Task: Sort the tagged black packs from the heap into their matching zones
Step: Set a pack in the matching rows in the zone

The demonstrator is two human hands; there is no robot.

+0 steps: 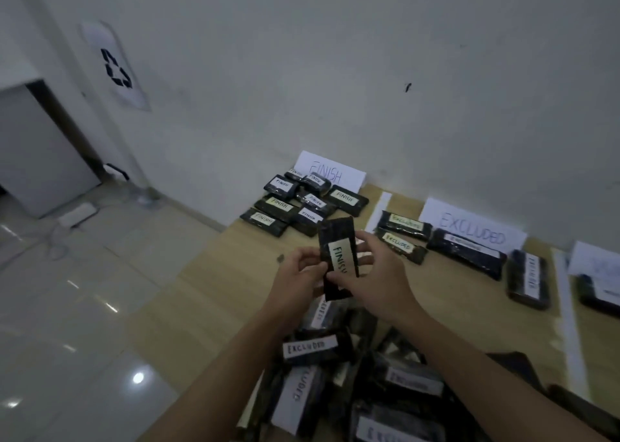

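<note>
head view, left hand and right hand both pinching FINISH-tagged black pack upright above heap, FINISH sign with sorted packs beyond, EXCLUDED sign to the right, wooden table

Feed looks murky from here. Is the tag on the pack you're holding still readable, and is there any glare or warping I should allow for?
Head view: dim, soft light; the held black pack reads FINISH between left hand and right hand; glare spots on the glossy floor tiles; wide-angle bending at edges; far-right paper sign too blurred to read.
</note>
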